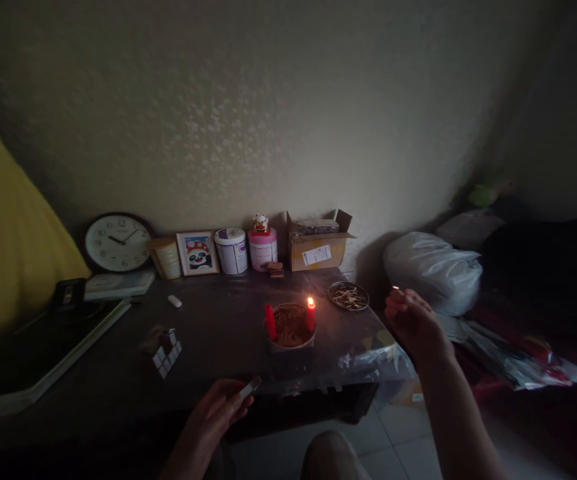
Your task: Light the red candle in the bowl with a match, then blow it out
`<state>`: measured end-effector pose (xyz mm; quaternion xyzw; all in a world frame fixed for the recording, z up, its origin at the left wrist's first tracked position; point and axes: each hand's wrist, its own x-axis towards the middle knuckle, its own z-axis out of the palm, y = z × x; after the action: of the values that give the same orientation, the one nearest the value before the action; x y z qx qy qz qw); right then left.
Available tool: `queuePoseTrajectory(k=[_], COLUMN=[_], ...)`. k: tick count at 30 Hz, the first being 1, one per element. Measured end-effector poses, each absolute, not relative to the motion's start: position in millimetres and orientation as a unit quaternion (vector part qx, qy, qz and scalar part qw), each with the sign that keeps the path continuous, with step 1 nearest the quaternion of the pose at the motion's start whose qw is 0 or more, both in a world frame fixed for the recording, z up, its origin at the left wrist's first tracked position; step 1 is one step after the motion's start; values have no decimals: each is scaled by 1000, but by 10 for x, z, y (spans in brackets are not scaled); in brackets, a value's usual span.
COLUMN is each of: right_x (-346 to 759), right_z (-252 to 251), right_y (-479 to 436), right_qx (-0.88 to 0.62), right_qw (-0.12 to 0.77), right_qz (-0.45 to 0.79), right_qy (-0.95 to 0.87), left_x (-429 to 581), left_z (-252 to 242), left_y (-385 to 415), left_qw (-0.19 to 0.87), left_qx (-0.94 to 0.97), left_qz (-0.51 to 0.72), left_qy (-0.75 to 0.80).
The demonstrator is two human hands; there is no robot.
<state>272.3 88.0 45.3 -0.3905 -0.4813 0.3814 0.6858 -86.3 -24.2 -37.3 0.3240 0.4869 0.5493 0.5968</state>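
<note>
My left hand, low at the table's front edge, grips a small matchbox between thumb and fingers. My right hand is raised past the table's right side, fingers pinched on a match whose tip glows; most of the stick is hidden. Between the hands stands a round tin with brown, grainy filling. A red candle without a flame rises at its left side, and a lit red candle at its right. A round dish of several matchsticks lies nearest my right hand.
Along the wall stand a clock, a cup, a panda picture, two canisters and an open cardboard box. A puzzle cube sits left. White plastic bags are piled right of the table.
</note>
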Motion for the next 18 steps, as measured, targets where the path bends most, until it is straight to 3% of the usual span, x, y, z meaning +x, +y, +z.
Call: queuePoseTrajectory(k=[3,7,10,18], right_x=[2784,2810,2857,2990], right_z=[479,273,62,-283], right_y=[762,923,1131,1593], right_qx=[-389,-534,-590,-655], right_qw=[615,474,464,454], right_qz=[352,189,133,118], right_qy=[-589,-674,-648,-592], left_x=[-859,-864,-870,-871], left_z=[-368,-368,-352,-347], left_y=[-226,-212,-235,-254], left_qw=[596,597,600,592], left_qx=[328,330,329,346], left_qz=[546,542,541,523], left_qy=[489,492,489,507])
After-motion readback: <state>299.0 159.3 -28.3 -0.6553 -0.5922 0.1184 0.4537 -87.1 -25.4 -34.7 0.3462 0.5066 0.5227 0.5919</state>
